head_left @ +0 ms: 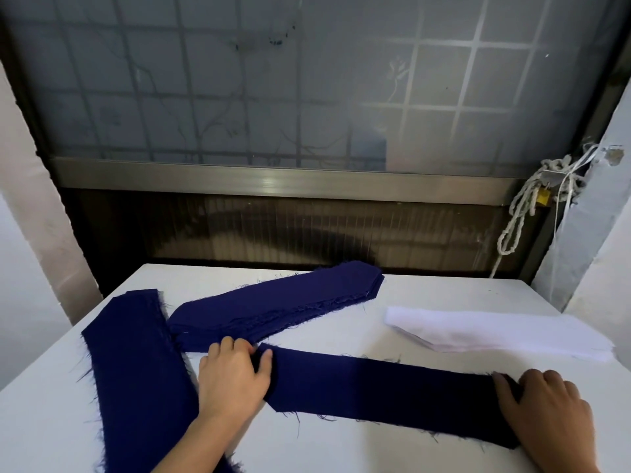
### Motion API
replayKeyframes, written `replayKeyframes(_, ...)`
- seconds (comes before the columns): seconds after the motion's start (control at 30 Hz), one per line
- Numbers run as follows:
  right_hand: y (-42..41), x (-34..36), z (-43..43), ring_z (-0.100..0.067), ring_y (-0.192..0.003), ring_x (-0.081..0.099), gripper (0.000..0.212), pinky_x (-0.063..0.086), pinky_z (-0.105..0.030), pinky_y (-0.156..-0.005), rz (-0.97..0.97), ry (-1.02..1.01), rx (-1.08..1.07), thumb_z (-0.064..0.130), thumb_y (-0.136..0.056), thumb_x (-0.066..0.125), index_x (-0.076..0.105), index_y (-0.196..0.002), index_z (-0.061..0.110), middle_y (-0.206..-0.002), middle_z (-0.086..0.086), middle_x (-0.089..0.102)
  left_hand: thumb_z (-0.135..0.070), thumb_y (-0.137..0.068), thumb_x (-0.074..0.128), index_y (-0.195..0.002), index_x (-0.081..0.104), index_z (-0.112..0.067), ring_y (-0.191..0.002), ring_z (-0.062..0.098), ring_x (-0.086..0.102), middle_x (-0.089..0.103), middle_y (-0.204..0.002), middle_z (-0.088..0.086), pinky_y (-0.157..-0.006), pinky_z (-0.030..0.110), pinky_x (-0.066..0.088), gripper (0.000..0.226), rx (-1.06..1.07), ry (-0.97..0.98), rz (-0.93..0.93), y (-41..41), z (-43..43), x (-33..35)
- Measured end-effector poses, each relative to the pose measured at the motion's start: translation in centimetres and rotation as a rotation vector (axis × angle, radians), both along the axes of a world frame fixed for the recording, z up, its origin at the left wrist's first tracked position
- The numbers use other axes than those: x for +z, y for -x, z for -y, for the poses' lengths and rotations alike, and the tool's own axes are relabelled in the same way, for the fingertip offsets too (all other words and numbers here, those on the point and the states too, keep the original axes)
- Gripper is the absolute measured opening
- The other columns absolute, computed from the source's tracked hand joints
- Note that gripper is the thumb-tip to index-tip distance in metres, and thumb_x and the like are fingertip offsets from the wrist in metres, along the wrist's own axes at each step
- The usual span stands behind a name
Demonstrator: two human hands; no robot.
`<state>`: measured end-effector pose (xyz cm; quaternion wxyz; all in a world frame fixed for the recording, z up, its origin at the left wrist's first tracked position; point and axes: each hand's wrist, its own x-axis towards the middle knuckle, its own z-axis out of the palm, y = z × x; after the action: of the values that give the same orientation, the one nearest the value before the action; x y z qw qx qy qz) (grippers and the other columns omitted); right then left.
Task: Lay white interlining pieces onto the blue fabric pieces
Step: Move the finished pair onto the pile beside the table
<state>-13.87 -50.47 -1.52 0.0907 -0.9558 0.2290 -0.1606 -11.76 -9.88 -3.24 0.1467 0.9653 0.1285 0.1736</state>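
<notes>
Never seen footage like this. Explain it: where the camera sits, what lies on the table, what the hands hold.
No machine: a person's bare hands, filmed by one head-worn camera looking forward and down. On the white table lie a long dark blue fabric strip in front, a stack of blue fabric pieces behind it, another blue strip at the left, and a stack of white interlining pieces at the right. The left hand pinches the front strip's left end; the right hand rests on its right end, fingers bent. Nothing white lies on blue yet.
</notes>
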Motion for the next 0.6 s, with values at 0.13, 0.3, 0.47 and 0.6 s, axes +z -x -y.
replayKeyframes(0.13, 0.1, 0.6, -0.4, -0.033, -0.082, 0.054, 0.035, 0.042, -0.039, -0.068, -0.049, -0.033, 0.15, 0.043, -0.082, 0.069, 0.054, -0.077, 0.012, -0.081, -0.008, 0.057, -0.058, -0.092, 0.052, -0.118, 0.061, -0.028, -0.103, 0.014, 0.049, 0.057, -0.111, -0.01, -0.092, 0.028, 0.041, 0.04, -0.078, 0.047, -0.069, -0.3, 0.0, 0.1)
replayKeyframes(0.3, 0.6, 1.2, -0.5, -0.039, -0.083, 0.062, 0.036, 0.041, -0.038, -0.07, 0.023, -0.359, 0.256, 0.003, -0.078, 0.072, 0.055, -0.109, 0.009, -0.086, -0.018, 0.066, -0.029, -0.09, 0.06, -0.113, 0.038, -0.03, -0.071, 0.008, 0.059, 0.062, -0.078, -0.009, -0.059, 0.021, 0.043, 0.032, -0.221, 0.297, -0.149, 0.1, 0.2, 1.4)
replayKeyframes(0.47, 1.6, 1.9, -0.5, -0.038, -0.096, 0.061, 0.038, 0.044, -0.037, -0.082, 0.085, -0.677, 0.236, -0.012, -0.075, 0.069, 0.065, -0.104, 0.012, -0.096, -0.017, 0.069, -0.012, -0.091, 0.063, -0.108, 0.037, -0.029, -0.07, 0.002, 0.056, 0.057, -0.087, -0.009, -0.058, 0.012, 0.044, 0.035, -0.186, 0.577, 0.019, 0.5, -1.5, 3.0)
replayKeyframes(0.6, 2.8, 4.0, -4.9, -0.014, -0.085, 0.062, 0.036, 0.044, -0.03, -0.084, 0.074, -1.051, 0.307, -0.018, -0.071, 0.068, 0.07, -0.085, 0.015, -0.087, -0.004, 0.072, -0.013, -0.088, 0.072, -0.103, 0.041, -0.027, -0.063, 0.006, 0.056, 0.058, -0.077, -0.004, -0.051, 0.015, 0.041, 0.037, -0.018, 0.677, 0.295, 0.3, -6.2, 5.7)
